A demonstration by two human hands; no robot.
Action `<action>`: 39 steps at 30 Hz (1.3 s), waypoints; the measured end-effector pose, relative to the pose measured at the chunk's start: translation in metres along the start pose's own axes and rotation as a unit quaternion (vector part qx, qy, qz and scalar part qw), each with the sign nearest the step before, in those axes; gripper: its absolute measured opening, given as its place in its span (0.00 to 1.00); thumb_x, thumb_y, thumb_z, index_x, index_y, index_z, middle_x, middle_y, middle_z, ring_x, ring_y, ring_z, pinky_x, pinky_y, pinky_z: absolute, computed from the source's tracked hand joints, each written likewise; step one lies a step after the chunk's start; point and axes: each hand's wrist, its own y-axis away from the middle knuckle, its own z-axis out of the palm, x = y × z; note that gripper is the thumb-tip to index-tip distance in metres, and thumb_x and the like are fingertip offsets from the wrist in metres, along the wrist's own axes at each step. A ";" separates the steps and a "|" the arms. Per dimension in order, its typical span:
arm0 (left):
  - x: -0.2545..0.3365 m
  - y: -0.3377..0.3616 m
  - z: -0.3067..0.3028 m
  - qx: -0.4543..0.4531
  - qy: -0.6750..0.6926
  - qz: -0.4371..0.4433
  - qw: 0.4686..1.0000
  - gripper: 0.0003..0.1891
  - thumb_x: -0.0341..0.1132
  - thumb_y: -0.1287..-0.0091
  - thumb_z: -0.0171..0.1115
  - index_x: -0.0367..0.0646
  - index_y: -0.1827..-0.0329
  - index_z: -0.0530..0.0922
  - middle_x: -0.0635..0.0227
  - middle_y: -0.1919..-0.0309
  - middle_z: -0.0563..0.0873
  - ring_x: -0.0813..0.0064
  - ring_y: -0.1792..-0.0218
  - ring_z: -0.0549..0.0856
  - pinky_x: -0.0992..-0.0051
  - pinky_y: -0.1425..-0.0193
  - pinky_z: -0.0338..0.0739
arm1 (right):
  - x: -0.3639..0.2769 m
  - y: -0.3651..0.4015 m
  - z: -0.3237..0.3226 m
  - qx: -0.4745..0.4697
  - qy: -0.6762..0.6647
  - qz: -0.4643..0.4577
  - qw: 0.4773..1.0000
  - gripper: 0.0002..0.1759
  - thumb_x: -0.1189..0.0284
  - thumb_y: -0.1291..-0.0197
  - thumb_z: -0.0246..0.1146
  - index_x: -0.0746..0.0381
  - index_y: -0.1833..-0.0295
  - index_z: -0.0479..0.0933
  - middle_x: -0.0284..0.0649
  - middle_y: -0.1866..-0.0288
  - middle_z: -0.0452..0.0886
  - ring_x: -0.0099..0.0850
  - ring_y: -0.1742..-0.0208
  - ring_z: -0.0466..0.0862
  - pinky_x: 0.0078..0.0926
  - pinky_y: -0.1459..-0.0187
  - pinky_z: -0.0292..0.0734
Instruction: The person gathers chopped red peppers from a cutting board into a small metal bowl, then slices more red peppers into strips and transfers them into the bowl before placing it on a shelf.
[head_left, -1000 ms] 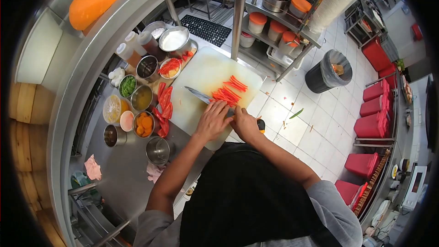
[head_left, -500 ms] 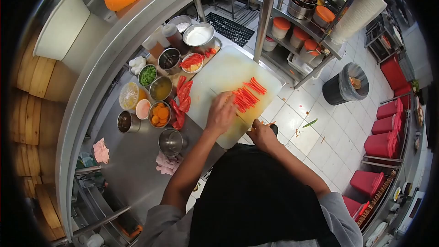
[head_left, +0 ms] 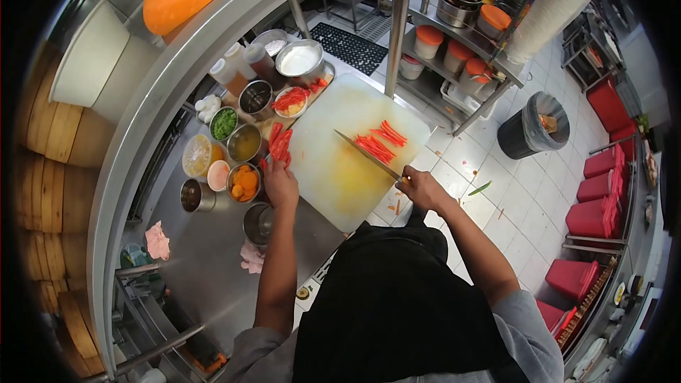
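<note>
My right hand (head_left: 420,188) is closed round the handle of a kitchen knife (head_left: 369,156). Its blade lies tilted over the white cutting board (head_left: 332,110), along the near side of the cut red pepper strips (head_left: 376,147). At the board's left edge, my left hand (head_left: 281,183) has its fingers curled on the lower pieces of red pepper (head_left: 280,143); the fingertips are partly hidden. Close by stand a metal cup of carrot slices (head_left: 245,182) and an empty-looking metal cup (head_left: 258,223).
Behind the pepper are a bowl of chopped greens (head_left: 224,123), a bowl of white powder (head_left: 299,58) and squeeze bottles (head_left: 228,74). A pink cloth (head_left: 252,257) lies on the steel counter (head_left: 206,262). A curved steel shelf edge (head_left: 135,149) runs along the left.
My left hand has left the strips and moved left to the pepper pieces. My right hand has risen slightly, and the knife blade now shows across the board beside the strips.
</note>
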 end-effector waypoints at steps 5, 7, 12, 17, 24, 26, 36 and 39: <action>0.070 0.013 0.021 -0.132 0.616 -0.167 0.759 0.16 0.23 0.29 0.63 0.38 0.40 0.75 0.58 0.58 0.85 0.66 0.64 0.88 0.70 0.62 0.86 | -0.018 0.009 0.005 -0.033 -0.134 0.089 0.986 0.18 0.61 0.28 0.61 0.67 0.49 0.74 0.53 0.70 0.83 0.48 0.68 0.86 0.43 0.60 0.80; 0.092 0.025 0.034 -0.184 0.550 -0.203 0.789 0.18 0.23 0.30 0.63 0.38 0.38 0.76 0.58 0.60 0.84 0.62 0.64 0.89 0.66 0.60 0.86 | -0.007 0.003 0.019 -0.018 -0.133 0.053 0.990 0.17 0.61 0.27 0.60 0.66 0.52 0.72 0.53 0.74 0.81 0.47 0.71 0.85 0.44 0.64 0.79; 0.106 0.042 0.003 -0.154 0.136 0.000 0.979 0.17 0.25 0.35 0.62 0.35 0.42 0.79 0.52 0.57 0.80 0.47 0.53 0.83 0.55 0.44 0.78 | -0.009 -0.004 0.039 0.035 -0.022 -0.043 0.998 0.16 0.64 0.28 0.60 0.68 0.54 0.70 0.61 0.72 0.81 0.60 0.65 0.84 0.54 0.60 0.78; 0.094 0.037 0.021 -0.074 0.215 0.188 0.955 0.13 0.25 0.33 0.64 0.35 0.46 0.82 0.53 0.55 0.80 0.52 0.51 0.82 0.59 0.45 0.78 | -0.023 -0.012 0.050 0.053 0.013 -0.070 0.996 0.14 0.67 0.31 0.60 0.69 0.53 0.69 0.64 0.69 0.81 0.64 0.62 0.83 0.59 0.58 0.76; 0.109 0.036 0.036 -0.051 0.246 0.166 0.953 0.08 0.25 0.33 0.64 0.32 0.53 0.81 0.54 0.57 0.80 0.49 0.54 0.82 0.59 0.48 0.78 | -0.005 -0.029 0.044 0.054 0.068 -0.063 0.994 0.12 0.68 0.31 0.57 0.68 0.52 0.70 0.63 0.70 0.82 0.64 0.63 0.84 0.58 0.59 0.79; 0.115 0.034 0.039 -0.049 0.262 0.161 0.950 0.06 0.23 0.33 0.63 0.32 0.55 0.80 0.53 0.59 0.80 0.48 0.55 0.82 0.58 0.50 0.78 | -0.006 -0.030 0.041 0.068 0.074 -0.087 0.991 0.13 0.68 0.31 0.57 0.67 0.51 0.71 0.63 0.69 0.82 0.64 0.63 0.84 0.59 0.60 0.80; 0.116 0.021 0.042 -0.089 0.203 0.186 0.957 0.02 0.21 0.35 0.57 0.32 0.62 0.78 0.52 0.62 0.78 0.47 0.57 0.82 0.55 0.52 0.78 | -0.040 -0.029 0.043 0.034 0.190 -0.078 0.978 0.15 0.70 0.34 0.55 0.71 0.50 0.70 0.62 0.71 0.83 0.59 0.68 0.87 0.57 0.64 0.83; 0.114 0.019 0.043 -0.091 0.208 0.193 0.955 0.02 0.21 0.36 0.57 0.33 0.64 0.77 0.52 0.63 0.77 0.47 0.58 0.82 0.54 0.53 0.78 | -0.034 -0.019 0.050 0.038 0.211 -0.054 0.975 0.15 0.69 0.34 0.56 0.70 0.50 0.70 0.61 0.71 0.84 0.59 0.69 0.87 0.56 0.65 0.83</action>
